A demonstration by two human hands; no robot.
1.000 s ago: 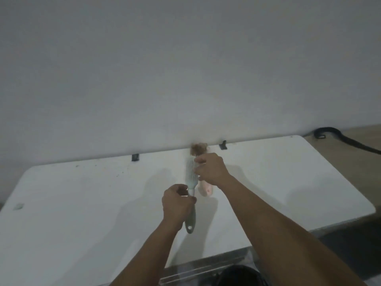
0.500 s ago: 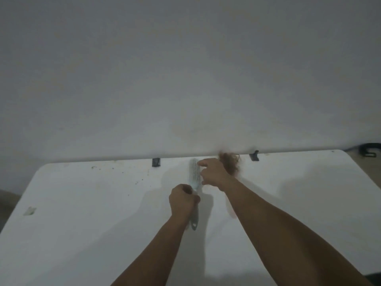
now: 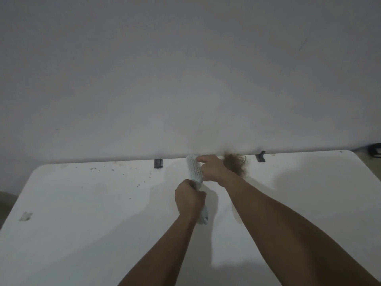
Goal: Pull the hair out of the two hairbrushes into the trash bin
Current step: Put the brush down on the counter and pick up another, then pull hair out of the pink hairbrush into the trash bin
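Hairbrush (image 3: pixel 194 169) above table (image 3: pixel 82 213), hair clump (image 3: pixel 236 164) just right of it.

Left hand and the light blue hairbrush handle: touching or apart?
Touching. The head view shows the left hand with fingers curled round the handle of the light blue hairbrush; the handle end sticks out below the fist.

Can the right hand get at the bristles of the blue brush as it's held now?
Probably yes. The left hand grips only the handle, leaving the hairbrush head exposed, and the right hand is already at the bristles, though it holds a hair clump.
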